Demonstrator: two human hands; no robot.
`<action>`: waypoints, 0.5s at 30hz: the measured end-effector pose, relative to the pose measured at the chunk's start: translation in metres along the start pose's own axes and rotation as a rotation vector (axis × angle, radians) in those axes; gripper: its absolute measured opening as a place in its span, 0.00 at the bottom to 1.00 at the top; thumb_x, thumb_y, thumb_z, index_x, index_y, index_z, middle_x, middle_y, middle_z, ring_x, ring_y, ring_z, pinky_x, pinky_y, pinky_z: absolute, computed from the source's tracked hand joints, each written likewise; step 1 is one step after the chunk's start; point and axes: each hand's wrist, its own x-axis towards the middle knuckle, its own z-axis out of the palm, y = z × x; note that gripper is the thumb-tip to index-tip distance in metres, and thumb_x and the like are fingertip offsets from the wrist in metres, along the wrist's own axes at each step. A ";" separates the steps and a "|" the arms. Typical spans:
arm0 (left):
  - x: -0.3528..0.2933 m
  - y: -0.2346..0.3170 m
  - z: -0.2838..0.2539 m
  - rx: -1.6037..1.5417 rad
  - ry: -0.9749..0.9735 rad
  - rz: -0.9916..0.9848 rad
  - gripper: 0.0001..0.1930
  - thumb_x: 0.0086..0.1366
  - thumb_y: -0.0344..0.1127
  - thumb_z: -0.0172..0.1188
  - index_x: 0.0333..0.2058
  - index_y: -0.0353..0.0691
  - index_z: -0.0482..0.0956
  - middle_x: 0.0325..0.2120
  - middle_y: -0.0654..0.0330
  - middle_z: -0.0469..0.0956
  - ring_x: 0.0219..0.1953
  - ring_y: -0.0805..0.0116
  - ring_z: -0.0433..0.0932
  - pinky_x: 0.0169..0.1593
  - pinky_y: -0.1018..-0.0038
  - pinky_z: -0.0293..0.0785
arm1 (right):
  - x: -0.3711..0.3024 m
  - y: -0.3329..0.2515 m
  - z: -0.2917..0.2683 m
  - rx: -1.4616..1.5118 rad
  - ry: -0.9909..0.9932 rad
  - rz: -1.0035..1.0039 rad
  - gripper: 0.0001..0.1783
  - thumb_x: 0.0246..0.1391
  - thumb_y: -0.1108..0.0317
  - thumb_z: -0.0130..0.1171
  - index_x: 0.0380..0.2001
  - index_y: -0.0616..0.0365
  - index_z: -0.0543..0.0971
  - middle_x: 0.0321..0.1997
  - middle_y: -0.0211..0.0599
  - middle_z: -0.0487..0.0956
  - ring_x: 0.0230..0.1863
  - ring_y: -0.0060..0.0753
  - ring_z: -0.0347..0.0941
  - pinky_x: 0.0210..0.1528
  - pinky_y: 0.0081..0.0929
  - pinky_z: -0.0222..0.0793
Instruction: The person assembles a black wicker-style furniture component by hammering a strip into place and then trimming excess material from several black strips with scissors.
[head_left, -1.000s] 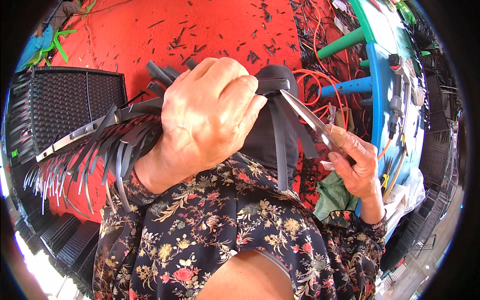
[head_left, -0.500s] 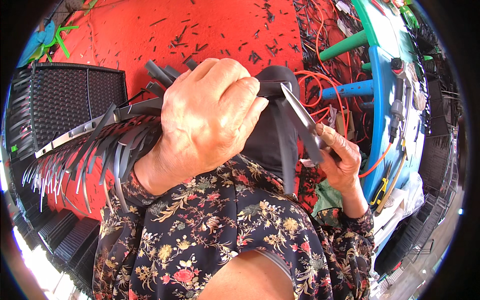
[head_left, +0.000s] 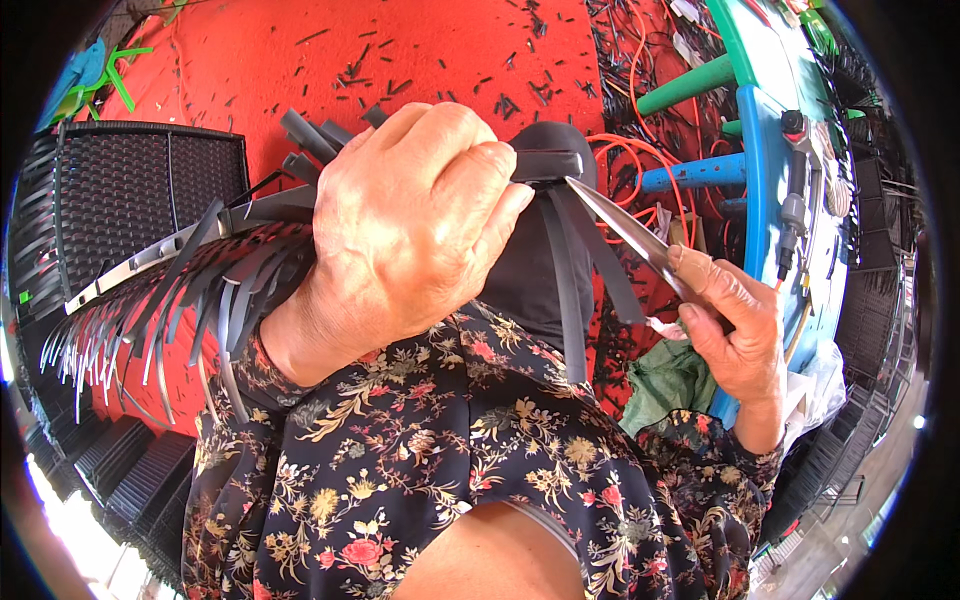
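Note:
My left hand (head_left: 400, 215) is closed round the edge of a dark woven panel (head_left: 270, 208) across my lap. Many loose black strip ends (head_left: 190, 300) hang from the panel's left part. Past my left fingers juts a short folded end of flat black strip (head_left: 548, 164), and two black strips (head_left: 570, 290) dangle below it over my knee. My right hand (head_left: 735, 325) grips a pointed metal blade (head_left: 628, 228) low down, its handle end hidden in the palm. The blade's tip lies at the folded strip end, where the dangling strips come out. My left palm hides its exact hold.
Cut black scraps (head_left: 350, 80) litter the red floor (head_left: 240, 60). At right, a blue stool (head_left: 765, 240) carries a power tool (head_left: 793, 205); an orange hose (head_left: 640, 150) coils beside it. A finished-looking woven panel (head_left: 120, 200) leans at left. A green cloth (head_left: 670, 380) lies by my right wrist.
My right hand has moved to the right, away from the strips, and more of the blade shows at a flatter slant. My left hand has shifted slightly left, still gripping the panel.

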 end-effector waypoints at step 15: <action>0.001 0.000 -0.002 0.002 -0.006 0.000 0.14 0.40 0.21 0.67 0.29 0.31 0.76 0.26 0.54 0.75 0.28 0.56 0.77 0.31 0.68 0.73 | 0.007 0.039 0.022 0.068 0.062 -0.167 0.25 0.41 0.81 0.58 0.48 0.57 0.77 0.24 0.37 0.76 0.19 0.28 0.71 0.23 0.21 0.65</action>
